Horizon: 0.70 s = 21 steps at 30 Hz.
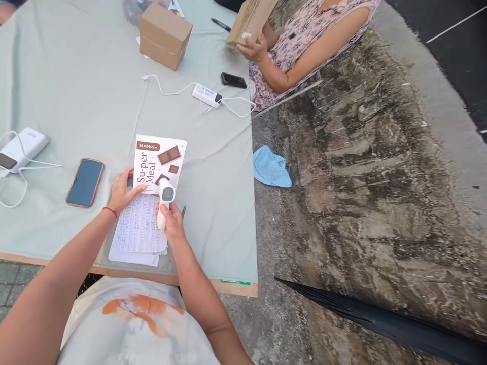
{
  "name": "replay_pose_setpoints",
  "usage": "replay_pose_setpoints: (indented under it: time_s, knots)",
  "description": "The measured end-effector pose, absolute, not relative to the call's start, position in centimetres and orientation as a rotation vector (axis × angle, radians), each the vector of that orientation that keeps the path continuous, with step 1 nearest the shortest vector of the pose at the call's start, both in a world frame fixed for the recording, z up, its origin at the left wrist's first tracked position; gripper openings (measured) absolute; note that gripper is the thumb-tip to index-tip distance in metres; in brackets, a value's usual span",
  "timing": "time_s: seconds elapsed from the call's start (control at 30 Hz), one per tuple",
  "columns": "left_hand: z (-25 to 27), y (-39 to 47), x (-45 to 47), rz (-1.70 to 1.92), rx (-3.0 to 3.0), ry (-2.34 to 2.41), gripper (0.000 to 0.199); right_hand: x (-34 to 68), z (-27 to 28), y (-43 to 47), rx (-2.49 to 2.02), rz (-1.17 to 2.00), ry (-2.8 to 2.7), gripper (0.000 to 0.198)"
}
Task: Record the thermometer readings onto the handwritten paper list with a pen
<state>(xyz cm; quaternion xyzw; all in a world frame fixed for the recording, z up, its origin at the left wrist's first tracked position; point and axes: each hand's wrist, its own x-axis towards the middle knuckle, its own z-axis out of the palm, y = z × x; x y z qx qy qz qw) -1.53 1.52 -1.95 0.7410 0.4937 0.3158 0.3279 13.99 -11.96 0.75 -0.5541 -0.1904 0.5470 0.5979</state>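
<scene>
My left hand (124, 191) grips the lower left corner of a white box (173, 177) printed "NutriMotion Su-per Meal" with brown squares. Wrapped in my right hand (174, 221) is the handle of a white infrared thermometer (162, 219) with a small blue-rimmed screen. Its head overlaps the lower right of the box. Beneath both hands lie handwritten paper sheets (139, 230). A pen (183, 211) pokes out beside my right hand, mostly hidden. Left of my left hand a smartphone (85, 182) in an orange-brown case lies face up.
A power bank (28, 147) with white cables lies at left; another power bank (205, 95) and a black phone (233, 80) lie farther back. A cardboard box (164, 38) stands behind. Across the table, a person (300, 43) holds a brown package (251, 20). A blue cloth (271, 166) is by the right edge.
</scene>
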Motion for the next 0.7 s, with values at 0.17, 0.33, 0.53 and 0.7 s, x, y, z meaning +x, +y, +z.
replay_pose_setpoints:
  time_s: [0.17,0.33,0.53,0.7]
  knots:
    - [-2.3,1.5,-1.7,0.823,1.93,1.262,0.085,14.1,1.8,-12.7,-1.313,1.237,-0.45,0.047]
    - [-3.0,1.6,-1.6,0.903,1.899,1.235,0.098,14.7,3.5,-14.4,-1.377,1.1,-0.446,0.048]
    - [-2.9,2.0,-1.2,0.9,1.893,1.352,0.094,15.7,5.0,-16.7,-1.429,1.025,-0.462,0.047]
    - [-3.1,2.7,-1.2,0.89,1.85,1.337,0.093,17.5,3.3,-17.9,-1.568,0.876,-0.51,0.052]
